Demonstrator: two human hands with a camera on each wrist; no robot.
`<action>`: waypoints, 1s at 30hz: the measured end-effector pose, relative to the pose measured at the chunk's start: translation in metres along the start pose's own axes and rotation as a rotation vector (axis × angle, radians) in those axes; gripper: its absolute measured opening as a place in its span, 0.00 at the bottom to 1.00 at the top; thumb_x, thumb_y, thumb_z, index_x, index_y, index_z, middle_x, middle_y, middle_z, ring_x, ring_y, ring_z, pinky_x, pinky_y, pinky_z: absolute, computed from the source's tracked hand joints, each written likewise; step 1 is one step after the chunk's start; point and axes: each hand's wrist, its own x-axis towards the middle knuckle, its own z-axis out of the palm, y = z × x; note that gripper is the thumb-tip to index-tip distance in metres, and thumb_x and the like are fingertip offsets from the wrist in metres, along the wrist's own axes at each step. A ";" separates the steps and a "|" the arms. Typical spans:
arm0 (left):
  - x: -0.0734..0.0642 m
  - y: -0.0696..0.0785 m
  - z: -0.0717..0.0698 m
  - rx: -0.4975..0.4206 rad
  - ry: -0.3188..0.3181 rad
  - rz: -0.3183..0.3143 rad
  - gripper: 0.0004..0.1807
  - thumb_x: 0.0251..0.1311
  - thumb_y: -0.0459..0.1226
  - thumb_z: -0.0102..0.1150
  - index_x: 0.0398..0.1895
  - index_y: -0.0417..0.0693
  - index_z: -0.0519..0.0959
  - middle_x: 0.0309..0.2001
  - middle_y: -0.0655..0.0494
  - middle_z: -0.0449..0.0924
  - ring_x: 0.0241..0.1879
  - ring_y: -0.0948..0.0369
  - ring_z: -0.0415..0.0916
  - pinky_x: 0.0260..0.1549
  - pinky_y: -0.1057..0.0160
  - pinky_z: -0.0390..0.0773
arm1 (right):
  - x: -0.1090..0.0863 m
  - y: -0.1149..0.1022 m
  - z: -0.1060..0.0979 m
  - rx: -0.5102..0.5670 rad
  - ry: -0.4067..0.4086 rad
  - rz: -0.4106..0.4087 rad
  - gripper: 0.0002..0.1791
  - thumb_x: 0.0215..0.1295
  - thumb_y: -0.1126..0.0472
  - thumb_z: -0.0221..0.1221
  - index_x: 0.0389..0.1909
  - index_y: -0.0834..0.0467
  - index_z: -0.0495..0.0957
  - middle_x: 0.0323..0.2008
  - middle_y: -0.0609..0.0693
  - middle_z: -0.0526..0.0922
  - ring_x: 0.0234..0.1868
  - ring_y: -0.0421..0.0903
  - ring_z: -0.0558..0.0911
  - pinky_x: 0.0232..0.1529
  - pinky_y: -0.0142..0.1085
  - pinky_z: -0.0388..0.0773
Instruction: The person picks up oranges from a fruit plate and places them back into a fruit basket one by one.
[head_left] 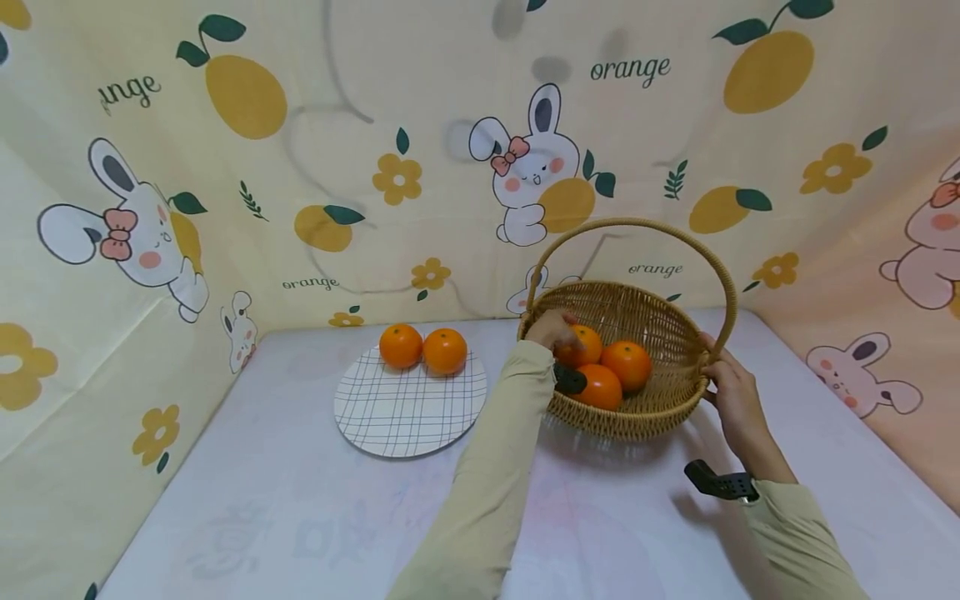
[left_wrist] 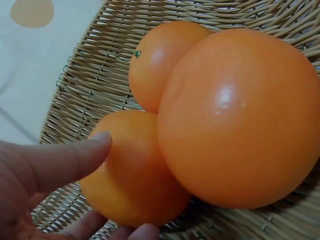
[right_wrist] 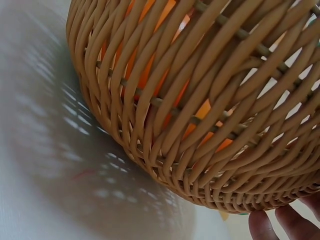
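As the head view shows, the left hand (head_left: 553,330) reaches into the wicker basket (head_left: 637,425) and grips the rear orange (head_left: 587,343), with two other oranges (head_left: 627,365) near it; the right hand (head_left: 738,404) holds the basket's right side by the handle (head_left: 630,222). Leftward, a pair of oranges (head_left: 446,351) rests on a checked plate (head_left: 405,421). In the left wrist view, the thumb presses the gripped orange, fingers beneath. In the right wrist view, fingertips touch the basket's edge.

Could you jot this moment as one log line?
left hand: grips orange in basket | right hand: holds basket | basket: three oranges | plate: two oranges
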 end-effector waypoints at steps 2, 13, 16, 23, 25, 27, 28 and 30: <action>0.000 0.000 -0.002 0.011 0.003 0.017 0.29 0.56 0.31 0.69 0.62 0.50 0.75 0.56 0.49 0.75 0.49 0.54 0.74 0.41 0.59 0.77 | 0.001 0.001 0.000 -0.009 -0.003 -0.004 0.29 0.75 0.62 0.32 0.75 0.61 0.47 0.74 0.64 0.47 0.71 0.54 0.54 0.42 0.20 0.70; -0.019 0.010 -0.021 -0.160 -0.097 0.139 0.29 0.59 0.29 0.65 0.65 0.50 0.72 0.53 0.48 0.74 0.17 0.61 0.58 0.20 0.66 0.66 | 0.001 0.003 0.000 -0.013 -0.002 -0.002 0.29 0.75 0.62 0.32 0.75 0.60 0.48 0.73 0.64 0.47 0.70 0.52 0.56 0.42 0.20 0.70; -0.022 0.011 -0.028 -0.238 -0.150 0.173 0.28 0.59 0.29 0.65 0.63 0.49 0.72 0.42 0.49 0.75 0.18 0.61 0.61 0.19 0.68 0.64 | 0.001 0.002 0.000 -0.009 -0.003 -0.004 0.29 0.75 0.63 0.32 0.75 0.61 0.47 0.74 0.64 0.47 0.70 0.51 0.57 0.42 0.20 0.70; -0.034 0.013 -0.046 -0.303 -0.254 0.315 0.26 0.62 0.30 0.62 0.64 0.42 0.70 0.52 0.46 0.76 0.54 0.44 0.74 0.54 0.48 0.71 | 0.001 0.002 0.000 0.031 0.011 0.003 0.29 0.75 0.63 0.33 0.75 0.61 0.48 0.74 0.63 0.47 0.70 0.50 0.56 0.42 0.20 0.70; -0.037 0.013 -0.050 -0.308 -0.273 0.347 0.24 0.63 0.32 0.62 0.63 0.43 0.71 0.53 0.45 0.75 0.52 0.47 0.75 0.56 0.46 0.70 | 0.001 0.002 0.000 0.028 0.011 0.001 0.29 0.75 0.63 0.33 0.75 0.61 0.48 0.74 0.63 0.47 0.70 0.50 0.56 0.42 0.20 0.70; -0.043 0.012 -0.053 -0.296 -0.278 0.382 0.23 0.64 0.34 0.62 0.62 0.43 0.72 0.50 0.46 0.76 0.47 0.51 0.78 0.55 0.48 0.71 | 0.000 0.002 0.000 0.046 0.012 -0.001 0.29 0.75 0.63 0.33 0.75 0.61 0.49 0.74 0.63 0.47 0.70 0.50 0.55 0.42 0.20 0.70; -0.046 0.012 -0.055 -0.286 -0.272 0.400 0.23 0.64 0.35 0.62 0.61 0.43 0.72 0.47 0.47 0.76 0.45 0.54 0.78 0.54 0.49 0.72 | 0.000 0.002 0.001 0.057 0.013 -0.003 0.29 0.75 0.63 0.34 0.75 0.61 0.49 0.74 0.63 0.47 0.70 0.50 0.55 0.42 0.20 0.70; -0.052 0.011 -0.059 -0.271 -0.258 0.442 0.22 0.64 0.37 0.61 0.60 0.43 0.73 0.44 0.48 0.76 0.41 0.58 0.79 0.50 0.53 0.75 | 0.000 0.002 0.001 0.073 0.015 -0.009 0.29 0.75 0.63 0.34 0.75 0.61 0.49 0.74 0.62 0.47 0.70 0.49 0.56 0.42 0.20 0.70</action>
